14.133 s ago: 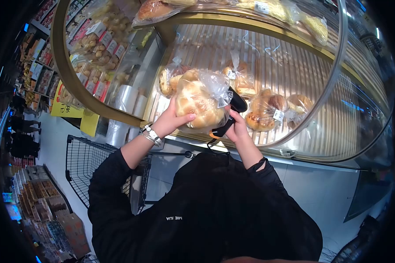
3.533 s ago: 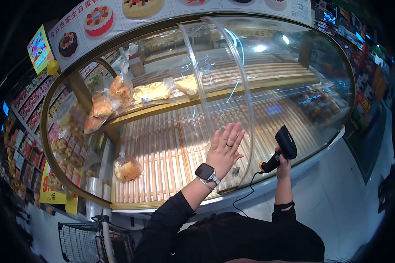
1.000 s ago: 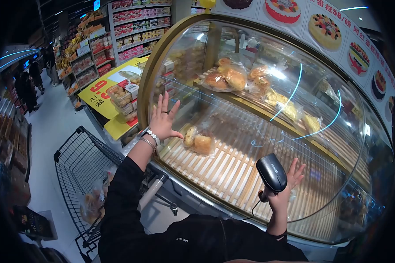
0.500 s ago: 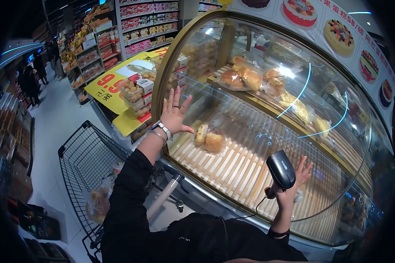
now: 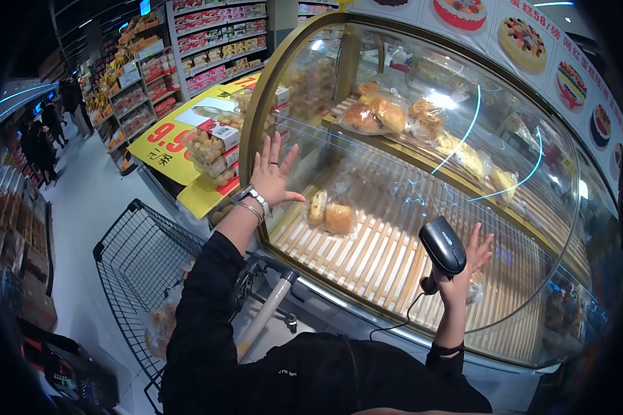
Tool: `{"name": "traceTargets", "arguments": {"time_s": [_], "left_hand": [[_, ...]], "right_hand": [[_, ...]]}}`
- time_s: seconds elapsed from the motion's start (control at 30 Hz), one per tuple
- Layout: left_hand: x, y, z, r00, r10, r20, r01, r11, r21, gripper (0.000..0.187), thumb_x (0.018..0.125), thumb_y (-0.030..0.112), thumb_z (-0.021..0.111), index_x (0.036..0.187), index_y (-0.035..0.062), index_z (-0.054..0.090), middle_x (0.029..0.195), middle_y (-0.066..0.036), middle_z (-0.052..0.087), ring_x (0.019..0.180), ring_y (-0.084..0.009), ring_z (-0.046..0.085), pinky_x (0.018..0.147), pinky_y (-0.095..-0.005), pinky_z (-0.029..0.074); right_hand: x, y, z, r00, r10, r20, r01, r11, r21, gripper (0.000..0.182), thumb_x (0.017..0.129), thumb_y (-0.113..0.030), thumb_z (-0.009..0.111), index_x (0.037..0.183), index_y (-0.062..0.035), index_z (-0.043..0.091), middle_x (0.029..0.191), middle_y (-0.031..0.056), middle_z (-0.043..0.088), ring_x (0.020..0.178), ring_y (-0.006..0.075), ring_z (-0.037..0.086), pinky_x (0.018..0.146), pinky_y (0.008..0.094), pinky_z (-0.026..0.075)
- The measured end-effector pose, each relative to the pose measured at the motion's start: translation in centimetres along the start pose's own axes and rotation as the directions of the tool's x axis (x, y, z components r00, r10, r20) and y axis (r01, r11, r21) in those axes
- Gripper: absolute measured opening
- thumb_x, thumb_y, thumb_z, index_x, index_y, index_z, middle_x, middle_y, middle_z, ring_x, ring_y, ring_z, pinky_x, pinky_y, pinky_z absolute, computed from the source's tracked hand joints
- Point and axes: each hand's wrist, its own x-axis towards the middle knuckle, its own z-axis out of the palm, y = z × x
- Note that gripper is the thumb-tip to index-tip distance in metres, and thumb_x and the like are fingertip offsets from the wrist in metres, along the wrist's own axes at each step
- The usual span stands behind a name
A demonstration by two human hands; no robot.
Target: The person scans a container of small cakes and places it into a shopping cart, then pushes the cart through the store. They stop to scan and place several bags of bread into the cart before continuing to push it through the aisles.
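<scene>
My left hand point(image 5: 275, 176) is open against the curved glass front of the bakery display case point(image 5: 255, 117), fingers spread and nothing in it. It wears a ring, a watch and a bracelet. My right hand point(image 5: 464, 266) holds a black barcode scanner point(image 5: 442, 245) on its thumb side, while its other fingers stretch out toward the glass. The scanner hides part of the palm; a thin cable point(image 5: 408, 312) runs down from it. Behind the glass, bagged bread point(image 5: 336, 217) lies on the slatted wooden rack point(image 5: 387, 266), and more bagged buns point(image 5: 377, 114) sit on the upper shelf.
A wire shopping cart point(image 5: 135, 259) with bagged goods stands at my left. Beyond it, a yellow price sign point(image 5: 160, 138) and packed boxes point(image 5: 217, 149) top a display table. People point(image 5: 41, 149) stand far down the aisle. Cake pictures point(image 5: 522, 45) line the case's top.
The view has shifted slightly. My left hand stays spread at the glass, and my right hand keeps the scanner, both appearing a little higher or shifted in the frame.
</scene>
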Motion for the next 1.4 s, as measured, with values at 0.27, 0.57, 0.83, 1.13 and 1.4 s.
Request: {"name": "traceTargets", "arguments": {"time_s": [0.27, 0.57, 0.83, 1.13, 1.4], "left_hand": [[-17.3, 5.9, -8.0, 0.755, -0.106, 0.647, 0.274, 0.947, -0.165, 0.097, 0.080, 0.055, 0.059, 0.139, -0.0073, 0.013, 0.143, -0.034, 0.012, 0.133, -0.0456, 0.018, 0.110, -0.0408, 0.021], [-37.4, 17.1, -18.7, 0.139, -0.899, 0.416, 0.822, 0.338, 0.457, 0.049, 0.067, 0.051, 0.070, 0.097, 0.0128, 0.063, 0.079, -0.007, 0.067, 0.072, -0.0255, 0.065, 0.061, -0.0369, 0.051], [-40.5, 14.3, -19.5, 0.294, -0.927, 0.233, 0.812, 0.371, 0.451, 0.026, 0.062, 0.036, 0.072, 0.066, 0.0114, 0.064, 0.059, -0.006, 0.060, 0.058, -0.0252, 0.062, 0.053, -0.0362, 0.049], [-45.7, 0.3, -22.2, 0.329, -0.910, 0.252, 0.794, 0.411, 0.447, 0.028, 0.063, 0.040, 0.069, 0.070, 0.0129, 0.066, 0.063, -0.006, 0.062, 0.061, -0.0247, 0.063, 0.056, -0.0365, 0.050], [-49.6, -17.4, -24.8, 0.248, -0.914, 0.322, 0.797, 0.381, 0.469, 0.029, 0.064, 0.042, 0.066, 0.075, 0.0149, 0.067, 0.069, -0.005, 0.065, 0.069, -0.0244, 0.065, 0.061, -0.0372, 0.051]], "right_hand": [[-2.8, -4.0, 5.0, 0.750, -0.560, 0.352, 0.006, 0.539, 0.843, 0.073, 0.066, -0.038, 0.070, 0.127, -0.0049, 0.045, 0.131, 0.0130, 0.046, 0.135, 0.0342, 0.026, 0.110, 0.0543, -0.002], [-4.3, -18.2, 12.3, 0.061, -0.991, 0.119, 0.283, 0.131, 0.950, 0.043, 0.051, -0.031, 0.074, 0.087, -0.0090, 0.069, 0.142, 0.0140, 0.032, 0.136, 0.0364, 0.018, 0.108, 0.0561, 0.010], [-5.3, -24.0, 13.1, -0.014, -0.999, 0.037, 0.385, 0.028, 0.922, 0.041, 0.057, -0.037, 0.071, 0.087, -0.0087, 0.067, 0.124, 0.0058, 0.051, 0.108, 0.0240, 0.048, 0.098, 0.0480, 0.026], [-6.7, -37.1, 17.3, 0.009, -0.992, 0.124, 0.334, 0.120, 0.935, 0.055, 0.050, -0.038, 0.074, 0.096, -0.0097, 0.066, 0.108, 0.0022, 0.056, 0.096, 0.0218, 0.052, 0.083, 0.0349, 0.036], [-5.6, -52.6, 25.6, -0.169, -0.963, 0.209, 0.427, 0.120, 0.897, 0.055, 0.049, -0.036, 0.074, 0.095, -0.0082, 0.063, 0.105, 0.0092, 0.055, 0.097, 0.0275, 0.053, 0.079, 0.0375, 0.042]]}}
